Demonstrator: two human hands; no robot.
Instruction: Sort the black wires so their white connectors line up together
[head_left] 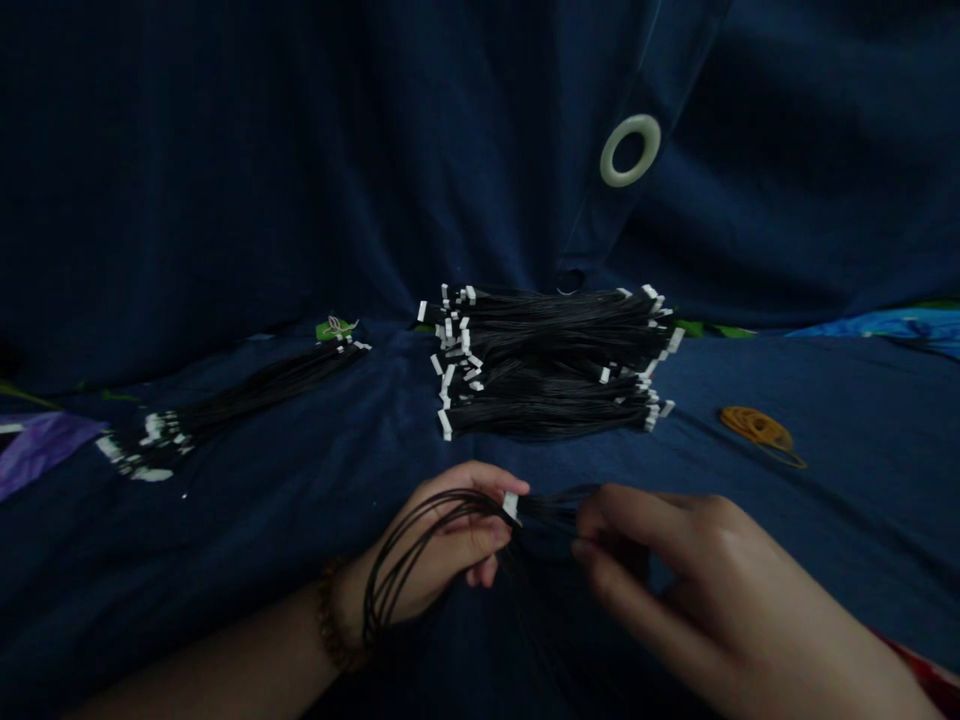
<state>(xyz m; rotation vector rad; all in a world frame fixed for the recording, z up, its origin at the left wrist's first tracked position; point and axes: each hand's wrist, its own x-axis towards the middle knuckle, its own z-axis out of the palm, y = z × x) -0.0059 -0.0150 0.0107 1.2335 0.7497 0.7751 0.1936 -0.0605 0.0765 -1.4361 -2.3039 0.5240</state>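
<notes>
Black wire harness loops over my left hand, which pinches its white connector, while my right hand pinches the wires.

At lower centre the lower strands of the black wires are lost in shadow, while a red sleeve (barely shown, lower right) and purple material at far left are cut off by the edges.

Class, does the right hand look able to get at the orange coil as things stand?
Probably yes: the orange coil lies beyond the right hand, with only blue cloth visible between them, though the hand's fingers appear to pinch black wires.
</notes>
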